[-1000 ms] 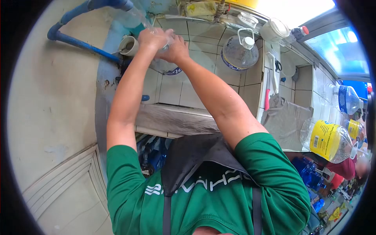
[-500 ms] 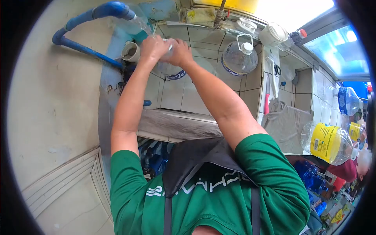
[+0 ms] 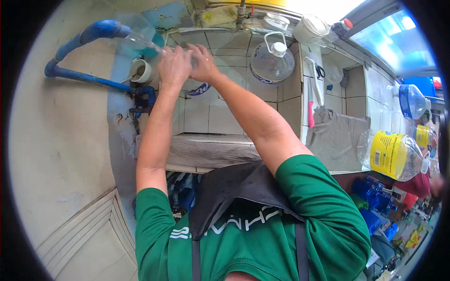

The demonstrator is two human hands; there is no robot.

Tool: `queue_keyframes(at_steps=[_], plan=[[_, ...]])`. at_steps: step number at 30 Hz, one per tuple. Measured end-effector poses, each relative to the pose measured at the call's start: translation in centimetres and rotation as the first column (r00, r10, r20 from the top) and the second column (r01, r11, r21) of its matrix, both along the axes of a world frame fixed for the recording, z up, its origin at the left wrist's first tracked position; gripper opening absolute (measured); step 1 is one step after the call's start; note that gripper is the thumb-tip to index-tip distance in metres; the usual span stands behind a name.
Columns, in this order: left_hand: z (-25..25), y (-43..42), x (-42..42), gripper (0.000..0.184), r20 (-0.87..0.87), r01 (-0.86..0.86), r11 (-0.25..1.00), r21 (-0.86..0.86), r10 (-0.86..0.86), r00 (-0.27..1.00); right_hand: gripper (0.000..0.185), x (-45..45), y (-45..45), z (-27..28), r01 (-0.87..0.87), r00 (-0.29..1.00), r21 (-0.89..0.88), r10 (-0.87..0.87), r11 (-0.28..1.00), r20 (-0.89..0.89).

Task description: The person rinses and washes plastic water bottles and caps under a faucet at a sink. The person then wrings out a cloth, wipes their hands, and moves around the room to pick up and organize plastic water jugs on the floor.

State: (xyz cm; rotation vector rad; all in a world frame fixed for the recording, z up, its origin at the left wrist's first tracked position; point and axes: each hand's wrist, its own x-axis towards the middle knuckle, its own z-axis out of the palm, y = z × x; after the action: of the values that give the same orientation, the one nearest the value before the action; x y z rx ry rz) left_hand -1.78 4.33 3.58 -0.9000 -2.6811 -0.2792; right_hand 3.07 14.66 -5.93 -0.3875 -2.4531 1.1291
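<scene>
My left hand (image 3: pixel 173 68) is blurred by motion, its fingers bent and close together, where a stream of water (image 3: pixel 146 43) from a blue pipe (image 3: pixel 105 29) reaches it. Beside it my right hand (image 3: pixel 202 64) curls its fingers toward the left one. Something clear shows between the hands, too smeared to name. Beneath them is a clear plastic bottle with a blue label (image 3: pixel 200 89), mostly hidden by the hands and forearms. To the right stands a large clear water bottle (image 3: pixel 273 63) with a white cap and handle.
A white cup (image 3: pixel 140 71) sits by the wall at left. On the right ledge are a pink-handled knife (image 3: pixel 311 114), scissors (image 3: pixel 320 71) and a grey cloth (image 3: pixel 337 136). A yellow-labelled bottle (image 3: pixel 391 154) lies further right. Another cloth (image 3: pixel 211 153) covers the front edge of the tiled basin.
The view has shifted, so fixed things appear further left. My hands stay close together by the water stream, and the left one is now more blurred.
</scene>
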Motion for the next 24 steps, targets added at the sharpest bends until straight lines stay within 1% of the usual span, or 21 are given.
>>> queue_keyframes(at_steps=[1,2,3,4,5,6,7,8,9,10,11,12,13,14,16,18,19,20,22,23,24], plan=[[-0.2,0.0,0.0,0.032,-0.049,-0.021,1.000,-0.002,0.021,0.999,0.094,1.5,0.2,0.1,0.009,0.990,-0.090,-0.021,0.996,-0.139],[-0.3,0.0,-0.3,0.032,-0.046,-0.021,1.000,0.006,0.021,0.999,0.091,2.7,0.4,0.2,-0.001,0.960,-0.178,-0.049,0.984,-0.275],[-0.3,-0.2,-0.5,0.032,-0.076,0.006,1.000,0.002,-0.006,0.997,0.087,4.4,0.9,-0.4,0.035,0.998,-0.247,-0.045,0.969,-0.036],[-0.3,-0.5,-0.7,0.032,-0.103,0.031,0.999,-0.007,-0.031,0.994,0.083,6.4,1.8,-1.7,0.086,0.978,-0.307,-0.022,0.948,0.206],[-0.3,-0.8,-0.9,0.031,-0.132,0.056,0.998,-0.020,-0.058,0.990,0.082,7.4,3.6,-3.8,0.071,0.882,-0.418,0.139,0.906,0.450],[-0.5,-1.1,-0.9,0.031,-0.127,0.058,0.998,-0.028,-0.061,0.990,0.081,8.7,5.2,-6.0,0.098,0.708,-0.526,0.313,0.845,0.634],[-0.6,-1.2,-0.8,0.030,-0.097,0.027,0.998,-0.064,-0.034,0.995,0.081,10.4,6.4,-7.2,0.101,0.663,-0.541,0.349,0.835,0.663],[-0.7,-1.1,-0.8,0.029,-0.070,0.001,0.995,-0.101,-0.009,0.997,0.081,12.0,7.4,-8.4,0.108,0.618,-0.556,0.382,0.824,0.687],[-0.6,-0.9,-0.8,0.029,-0.048,-0.025,0.990,-0.136,0.018,0.999,0.079,13.2,8.3,-12.0,0.155,0.703,-0.390,0.176,0.908,0.689],[-0.6,-0.7,-0.7,0.029,-0.050,-0.016,0.990,-0.138,0.009,0.999,0.077,13.5,9.6,-15.6,0.221,0.765,-0.212,-0.035,0.952,0.643],[-0.6,-0.6,-0.6,0.029,-0.075,0.043,0.995,-0.090,-0.050,0.996,0.077,13.2,11.6,-17.1,0.226,0.767,-0.214,-0.038,0.950,0.641],[-0.8,-0.7,-0.4,0.029,-0.099,0.102,0.994,-0.044,-0.106,0.989,0.075,12.7,13.6,-18.2,0.160,0.788,-0.178,-0.018,0.971,0.615],[-1.0,-0.8,-0.3,0.030,-0.125,0.162,0.987,0.001,-0.160,0.979,0.074,12.5,14.2,-17.9,0.096,0.806,-0.139,0.004,0.986,0.591],[-1.1,-0.9,-0.3,0.030,-0.123,0.168,0.986,-0.001,-0.167,0.978,0.074,12.8,14.4,-17.8,0.103,0.806,-0.141,0.000,0.985,0.592],[-1.4,-1.3,-0.8,0.031,-0.179,0.216,0.976,-0.007,-0.214,0.960,0.071,13.8,14.0,-13.7,0.159,0.866,-0.203,-0.037,0.966,0.499],[-1.7,-1.8,-1.0,0.032,-0.207,0.248,0.969,0.000,-0.243,0.948,0.070,14.9,13.5,-11.8,0.191,0.890,-0.224,-0.072,0.956,0.451],[-1.8,-2.2,-0.8,0.032,-0.247,0.254,0.967,0.034,-0.238,0.939,0.067,15.4,13.5,-11.3,0.035,0.821,-0.249,0.114,0.968,0.559],[-1.9,-2.5,-0.5,0.032,-0.284,0.266,0.961,0.075,-0.236,0.930,0.065,16.3,13.7,-10.8,-0.105,0.704,-0.291,0.278,0.951,0.653],[-2.1,-3.3,0.1,0.036,-0.208,0.233,0.969,0.078,-0.213,0.955,0.061,19.1,12.5,-11.0,-0.285,0.632,-0.291,0.407,0.914,0.660],[-2.4,-3.5,0.4,0.039,-0.166,0.133,0.981,0.139,-0.109,0.980,0.061,21.1,11.2,-8.8,-0.221,0.591,-0.335,0.399,0.916,0.701],[-2.9,-3.7,0.4,0.043,-0.109,0.035,0.981,0.189,-0.015,0.994,0.059,22.8,10.1,-7.4,-0.245,0.598,-0.306,0.392,0.920,0.699]])
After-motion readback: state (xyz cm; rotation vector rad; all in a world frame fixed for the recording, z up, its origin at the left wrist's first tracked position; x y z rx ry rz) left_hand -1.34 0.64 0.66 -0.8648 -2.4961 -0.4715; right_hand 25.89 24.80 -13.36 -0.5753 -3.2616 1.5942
